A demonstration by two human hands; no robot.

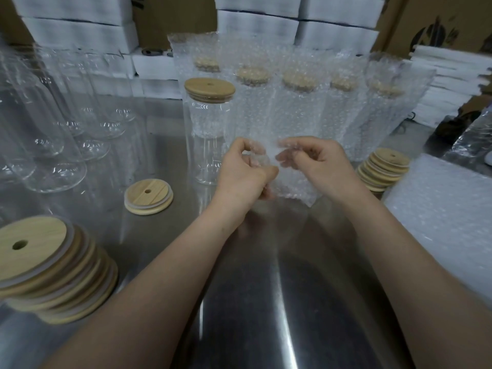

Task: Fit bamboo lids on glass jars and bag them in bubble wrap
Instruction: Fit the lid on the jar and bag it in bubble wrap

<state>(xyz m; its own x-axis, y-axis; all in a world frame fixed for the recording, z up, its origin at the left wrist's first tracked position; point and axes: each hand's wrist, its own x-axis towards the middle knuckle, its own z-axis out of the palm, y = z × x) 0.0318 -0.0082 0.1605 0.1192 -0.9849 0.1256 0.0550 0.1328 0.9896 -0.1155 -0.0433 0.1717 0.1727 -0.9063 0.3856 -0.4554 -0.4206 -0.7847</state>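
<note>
Two bare forearms reach forward from the lower edge over a steel table (266,302). At lower left, nearest the viewer, a slumped stack of bamboo lids (56,272) lies on the table, each lid with a small round hole. The left hand (243,170) and right hand (314,159) meet above the table's centre, both curled closed, fingertips pinching the upper edge of one bubble-wrap bag (290,182); the bag hangs below the hands, its lower edge close to the table. Whether the bag's mouth is parted cannot be told. Just left of the left hand stands a clear lidded jar (209,123), upright, a bamboo lid seated on its rim, not bagged. A pair of loose lids (148,197) lies flat on the table in front of that jar. Behind the hands, a row of bagged jars (300,102) stands upright, bamboo lids showing through the wrap. At far left, empty glass jars (53,123) stand grouped together without lids. To the right, a second lid stack (382,169) rests beside a pile of flat bubble-wrap bags (447,209). White boxes (80,30) and cardboard cartons (436,25) fill the background.
</note>
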